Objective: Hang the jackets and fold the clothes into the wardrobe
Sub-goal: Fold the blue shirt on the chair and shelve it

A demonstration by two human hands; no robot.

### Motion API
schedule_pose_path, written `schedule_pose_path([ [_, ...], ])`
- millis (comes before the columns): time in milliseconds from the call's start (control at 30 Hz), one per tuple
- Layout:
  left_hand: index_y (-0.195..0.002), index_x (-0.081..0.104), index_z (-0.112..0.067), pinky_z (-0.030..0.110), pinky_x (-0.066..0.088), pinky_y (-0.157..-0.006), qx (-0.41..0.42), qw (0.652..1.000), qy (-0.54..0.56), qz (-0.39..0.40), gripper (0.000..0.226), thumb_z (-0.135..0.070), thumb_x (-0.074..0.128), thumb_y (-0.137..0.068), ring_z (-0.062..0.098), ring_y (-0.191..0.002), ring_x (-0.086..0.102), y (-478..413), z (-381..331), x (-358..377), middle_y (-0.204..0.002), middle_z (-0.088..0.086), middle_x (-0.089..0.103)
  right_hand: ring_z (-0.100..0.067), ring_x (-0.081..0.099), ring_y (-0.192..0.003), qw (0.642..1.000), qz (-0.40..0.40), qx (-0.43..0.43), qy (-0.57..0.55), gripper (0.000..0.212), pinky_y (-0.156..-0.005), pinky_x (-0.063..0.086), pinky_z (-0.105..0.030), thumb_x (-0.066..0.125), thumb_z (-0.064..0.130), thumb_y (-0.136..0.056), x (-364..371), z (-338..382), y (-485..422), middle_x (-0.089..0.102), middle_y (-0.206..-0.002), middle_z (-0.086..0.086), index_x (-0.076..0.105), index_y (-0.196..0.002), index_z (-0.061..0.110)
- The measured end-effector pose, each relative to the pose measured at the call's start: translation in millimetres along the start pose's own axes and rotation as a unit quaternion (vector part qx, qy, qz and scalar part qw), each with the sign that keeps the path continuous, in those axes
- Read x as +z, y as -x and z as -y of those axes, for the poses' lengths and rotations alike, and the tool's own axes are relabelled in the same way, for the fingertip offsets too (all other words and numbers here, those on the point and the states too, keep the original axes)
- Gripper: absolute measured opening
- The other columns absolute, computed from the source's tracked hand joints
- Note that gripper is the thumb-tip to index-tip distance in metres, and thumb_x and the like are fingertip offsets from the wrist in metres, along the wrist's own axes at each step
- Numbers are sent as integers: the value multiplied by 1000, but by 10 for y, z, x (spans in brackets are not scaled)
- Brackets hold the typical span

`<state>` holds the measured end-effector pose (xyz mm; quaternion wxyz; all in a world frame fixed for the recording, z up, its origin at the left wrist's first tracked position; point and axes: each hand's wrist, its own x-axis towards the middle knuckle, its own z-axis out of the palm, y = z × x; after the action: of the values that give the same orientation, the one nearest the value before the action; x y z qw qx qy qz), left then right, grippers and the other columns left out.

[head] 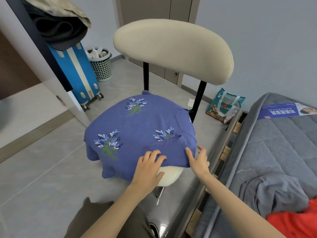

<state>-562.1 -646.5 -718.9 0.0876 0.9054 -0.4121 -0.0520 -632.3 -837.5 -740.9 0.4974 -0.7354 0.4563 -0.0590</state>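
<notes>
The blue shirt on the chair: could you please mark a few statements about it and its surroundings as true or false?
1. The blue floral shirt lies spread over the chair seat. True.
2. Both hands are off the shirt. False: the left hand and the right hand both grip its near edge.
3. A blue suitcase stands beside a mesh bin. True.
4. A red garment hangs on the chair's backrest. False: it lies on the mattress at the lower right.
</notes>
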Motion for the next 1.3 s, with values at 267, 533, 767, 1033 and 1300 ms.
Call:
schedule_pose_path([
  [267, -152, 16, -22, 31, 34, -98, -34, 994, -82, 58, 64, -10, 41, -95, 20, -131, 32, 3, 71, -23, -153, -1, 23, -17, 58, -76, 856, 101, 303, -406, 26, -65, 50, -27, 69, 13, -88, -71, -15, 46, 61, -88, -7, 55, -109, 7],
  [533, -153, 13, -24, 31, 39, -96, -50, 984, -96, 140, 90, 6, 57, -82, 22, -129, 33, 138, 94, -210, -157, -2, 13, -15, 47, -63, 882, 74, 283, -369, 15, -68, 49, -28, 64, 5, -91, -219, 31, 186, 47, -70, -5, 54, -80, 5],
  [767, -154, 13, -27, 31, 38, -101, -58, 979, -32, 191, 89, 15, 48, -84, 25, -132, 34, 370, -12, -254, -162, -6, 2, -15, 48, -60, 909, 69, 262, -317, 14, -65, 49, -29, 62, 1, -90, -489, -109, 474, 47, -65, -7, 54, -80, 3],
  [1033, -154, 15, -28, 35, 40, -102, -50, 972, -29, 226, 84, 12, 45, -87, 28, -134, 35, 620, -173, -269, -162, -4, 3, -17, 52, -60, 927, 81, 257, -263, 7, -60, 47, -29, 58, 5, -93, -579, -292, 696, 51, -66, -6, 55, -86, 4],
  [1300, -151, 23, -26, 38, 36, -104, -73, 976, -9, 206, 64, -20, 49, -93, 24, -134, 35, 570, -210, -318, -155, -3, 20, -18, 56, -58, 984, 89, 113, -102, 40, -50, 40, -26, 59, 7, -88, -504, -161, 638, 60, -94, -10, 40, -122, 16],
])
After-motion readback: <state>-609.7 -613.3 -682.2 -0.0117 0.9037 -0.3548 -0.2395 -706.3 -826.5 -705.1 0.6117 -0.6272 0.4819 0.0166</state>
